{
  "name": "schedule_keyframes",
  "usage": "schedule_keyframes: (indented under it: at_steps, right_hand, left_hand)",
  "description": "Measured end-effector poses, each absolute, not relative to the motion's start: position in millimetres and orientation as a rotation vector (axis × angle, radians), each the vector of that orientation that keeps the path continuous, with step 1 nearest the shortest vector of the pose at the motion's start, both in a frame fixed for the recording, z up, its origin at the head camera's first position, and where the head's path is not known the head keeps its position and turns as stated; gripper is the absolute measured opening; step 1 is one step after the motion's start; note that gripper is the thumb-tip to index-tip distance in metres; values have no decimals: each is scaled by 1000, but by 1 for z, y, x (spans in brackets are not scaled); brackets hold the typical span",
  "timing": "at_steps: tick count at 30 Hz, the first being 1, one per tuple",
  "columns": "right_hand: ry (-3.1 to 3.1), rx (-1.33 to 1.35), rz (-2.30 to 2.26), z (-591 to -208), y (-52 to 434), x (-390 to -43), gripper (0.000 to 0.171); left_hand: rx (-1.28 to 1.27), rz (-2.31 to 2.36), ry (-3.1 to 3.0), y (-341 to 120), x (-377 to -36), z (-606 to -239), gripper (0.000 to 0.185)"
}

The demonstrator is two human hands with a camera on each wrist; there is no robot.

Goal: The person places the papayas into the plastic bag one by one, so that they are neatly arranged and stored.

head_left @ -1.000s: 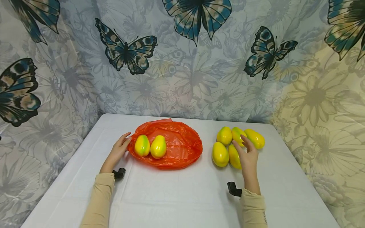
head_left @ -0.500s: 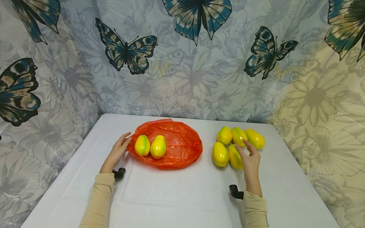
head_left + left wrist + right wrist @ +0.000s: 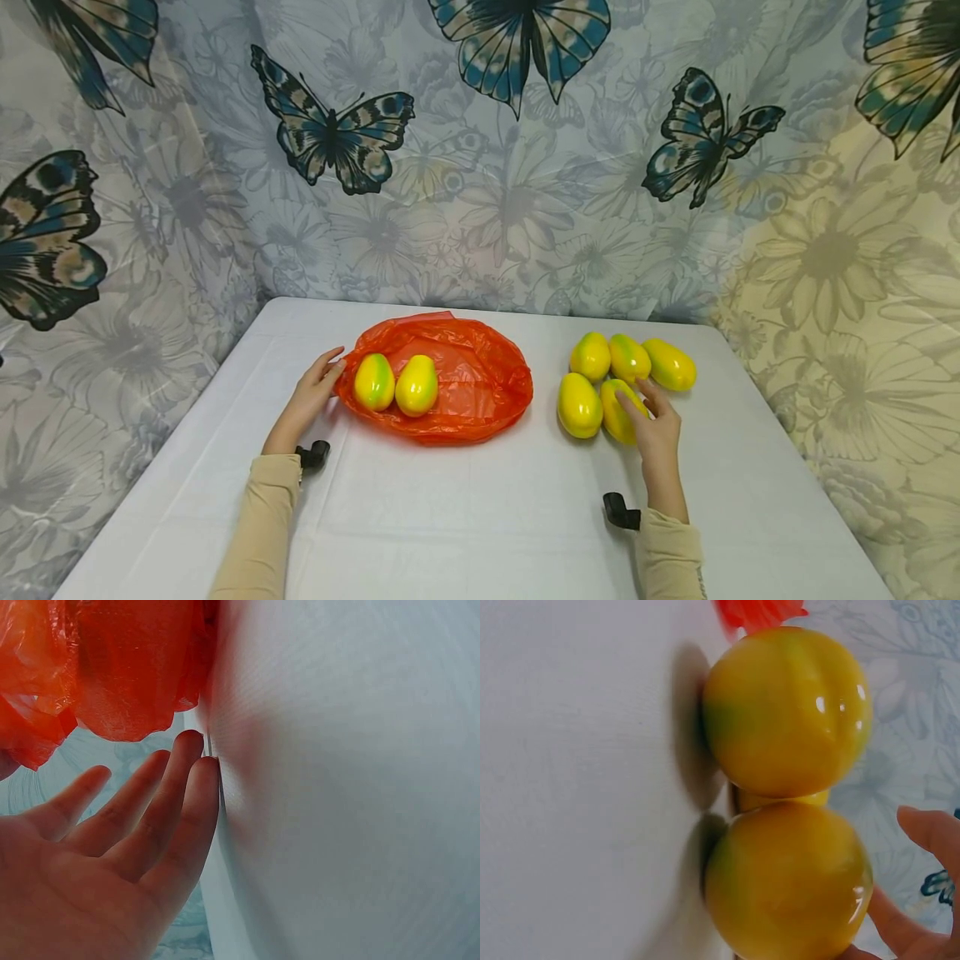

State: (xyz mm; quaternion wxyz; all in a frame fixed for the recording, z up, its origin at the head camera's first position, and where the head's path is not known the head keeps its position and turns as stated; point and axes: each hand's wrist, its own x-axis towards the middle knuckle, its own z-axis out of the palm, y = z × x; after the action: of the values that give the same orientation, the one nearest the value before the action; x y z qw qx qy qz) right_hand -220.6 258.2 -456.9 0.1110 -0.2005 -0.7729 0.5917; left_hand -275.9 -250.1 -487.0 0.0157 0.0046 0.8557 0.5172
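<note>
On the left of the table lies an open red plastic bag (image 3: 480, 375), with two glossy yellow-green mangoes, one (image 3: 374, 382) beside the other (image 3: 416, 387), in its left part. My left hand (image 3: 311, 393) is at the bag's left edge; in the left wrist view its fingers (image 3: 154, 817) are extended below the red plastic. On the right, my right hand (image 3: 658, 425) reaches over the near right mango (image 3: 617, 412) of a group. Its thumb overlaps that mango in the head view, while the right wrist view shows a fingertip (image 3: 922, 825) apart from the fruit and other fingers beside it.
Left of that fruit lies another mango (image 3: 580, 406). Behind stand three more, the left (image 3: 590, 357), middle (image 3: 628, 359) and right (image 3: 670, 365) ones. A white cloth covers the table (image 3: 465, 517). Butterfly-patterned fabric (image 3: 510, 208) hangs behind it.
My right hand has drawn back slightly, then lowered towards the near right mango, its fingers now closer to it. My left hand, the bag and the mangoes stay where they were.
</note>
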Motion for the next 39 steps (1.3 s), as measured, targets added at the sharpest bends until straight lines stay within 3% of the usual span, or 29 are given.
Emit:
schedule_keyframes:
  at_steps: [39]
  right_hand:
    - [-2332,-638,1682,-473,259,-219,61]
  left_hand:
    - [18,1621,2654,-250,-276,-486,63]
